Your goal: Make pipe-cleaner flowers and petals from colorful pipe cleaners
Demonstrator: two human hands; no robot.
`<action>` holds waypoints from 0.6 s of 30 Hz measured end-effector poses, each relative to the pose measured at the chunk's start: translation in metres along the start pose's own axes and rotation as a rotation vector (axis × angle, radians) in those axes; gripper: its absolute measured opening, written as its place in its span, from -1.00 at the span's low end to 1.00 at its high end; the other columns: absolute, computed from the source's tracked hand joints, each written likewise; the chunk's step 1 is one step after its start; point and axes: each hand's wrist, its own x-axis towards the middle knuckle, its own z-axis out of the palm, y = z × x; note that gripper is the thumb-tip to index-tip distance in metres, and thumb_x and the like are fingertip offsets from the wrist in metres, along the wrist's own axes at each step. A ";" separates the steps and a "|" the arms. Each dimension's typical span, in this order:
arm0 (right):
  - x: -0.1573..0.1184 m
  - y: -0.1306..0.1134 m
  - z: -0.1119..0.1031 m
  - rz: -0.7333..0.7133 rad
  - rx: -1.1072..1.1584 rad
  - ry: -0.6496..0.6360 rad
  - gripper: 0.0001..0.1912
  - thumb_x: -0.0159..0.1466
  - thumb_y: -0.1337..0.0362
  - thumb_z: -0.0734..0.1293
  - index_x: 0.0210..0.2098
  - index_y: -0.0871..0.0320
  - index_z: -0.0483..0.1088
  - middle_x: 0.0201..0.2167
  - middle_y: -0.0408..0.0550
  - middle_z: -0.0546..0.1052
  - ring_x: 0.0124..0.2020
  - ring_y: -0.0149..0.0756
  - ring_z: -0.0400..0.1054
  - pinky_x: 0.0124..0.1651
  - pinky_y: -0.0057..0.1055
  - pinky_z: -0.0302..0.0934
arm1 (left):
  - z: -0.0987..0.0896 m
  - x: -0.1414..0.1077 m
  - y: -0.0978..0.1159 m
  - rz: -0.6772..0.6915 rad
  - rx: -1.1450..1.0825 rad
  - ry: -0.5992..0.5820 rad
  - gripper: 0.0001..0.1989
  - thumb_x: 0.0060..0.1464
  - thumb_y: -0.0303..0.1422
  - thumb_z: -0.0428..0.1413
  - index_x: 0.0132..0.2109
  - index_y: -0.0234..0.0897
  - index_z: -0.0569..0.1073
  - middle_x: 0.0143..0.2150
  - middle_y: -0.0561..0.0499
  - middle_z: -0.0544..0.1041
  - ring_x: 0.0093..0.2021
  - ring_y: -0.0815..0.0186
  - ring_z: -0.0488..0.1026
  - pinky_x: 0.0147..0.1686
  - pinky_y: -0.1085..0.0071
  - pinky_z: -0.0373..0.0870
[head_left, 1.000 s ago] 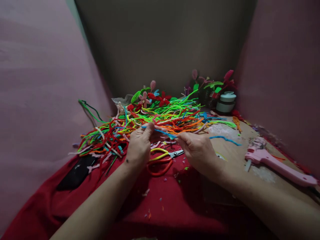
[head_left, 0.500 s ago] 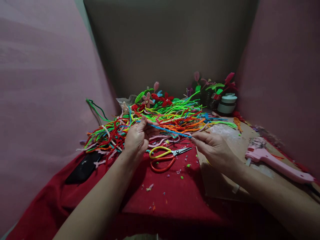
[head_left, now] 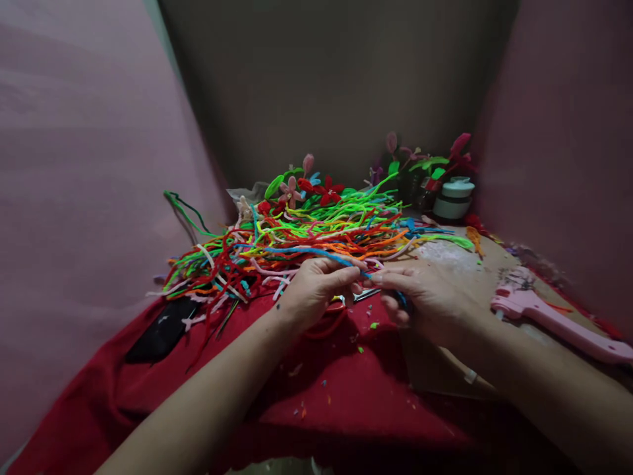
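Note:
A blue pipe cleaner (head_left: 316, 251) runs leftward from my fingers, over the front of a heap of colourful pipe cleaners (head_left: 341, 227). My left hand (head_left: 321, 284) is closed and pinches it near its right part. Close beside it, my right hand (head_left: 420, 293) grips the same pipe cleaner between thumb and finger; a dark blue bit shows below its fingers. Scissors (head_left: 366, 295) lie on the red cloth beneath my hands, their handles mostly hidden by my left hand.
A black phone (head_left: 161, 332) lies left on the red cloth (head_left: 291, 409). To the right, a pink glue gun (head_left: 554, 323) rests on a cardboard sheet (head_left: 430, 369). Fuzzy flowers (head_left: 329, 191) and a lidded jar (head_left: 453, 199) stand behind. Small fluff scraps dot the cloth.
My left hand has slid right along the blue pipe cleaner to meet my right hand, now covering much of the scissors. The pipe cleaner's free length now trails left.

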 end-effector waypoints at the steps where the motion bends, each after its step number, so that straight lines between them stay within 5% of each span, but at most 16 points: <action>1: 0.001 -0.001 0.001 -0.033 -0.044 -0.008 -0.83 0.08 0.26 0.27 -0.59 0.18 0.30 -0.73 -0.23 0.26 -0.71 -0.51 0.07 -0.66 -0.52 -0.04 | 0.001 0.000 -0.001 -0.009 0.019 0.026 -0.77 -0.11 -0.30 0.21 -0.31 -0.40 0.49 -0.51 0.00 0.48 -0.55 0.44 0.38 -0.56 0.53 0.31; 5: 0.002 -0.007 0.008 -0.165 -0.238 0.021 -0.72 0.06 0.31 0.26 -0.75 0.14 0.20 -0.79 -0.26 0.14 -0.74 -0.51 -0.07 -0.69 -0.49 -0.15 | -0.001 0.001 -0.003 -0.065 0.116 0.129 -0.76 -0.13 -0.26 0.22 -0.41 -0.40 0.48 -0.59 0.05 0.44 -0.64 0.49 0.30 -0.60 0.53 0.24; 10: 0.004 -0.012 0.017 -0.073 -0.294 0.073 -0.68 0.08 0.31 0.23 -0.78 0.11 0.19 -0.83 -0.29 0.02 -0.75 -0.50 -0.19 -0.70 -0.46 -0.26 | 0.000 -0.001 0.002 -0.004 0.234 0.181 -0.80 -0.13 -0.32 0.21 -0.48 -0.42 0.46 -0.60 0.05 0.42 -0.63 0.49 0.28 -0.61 0.55 0.20; 18: 0.008 -0.001 0.010 0.018 0.006 -0.031 -0.77 0.01 0.24 0.34 -0.67 0.13 0.22 -0.78 -0.33 0.04 -0.72 -0.52 -0.21 -0.66 -0.47 -0.33 | -0.003 -0.002 0.005 -0.010 0.179 0.173 -0.83 -0.09 -0.33 0.19 -0.40 -0.39 0.46 -0.57 0.08 0.43 -0.63 0.51 0.27 -0.61 0.56 0.23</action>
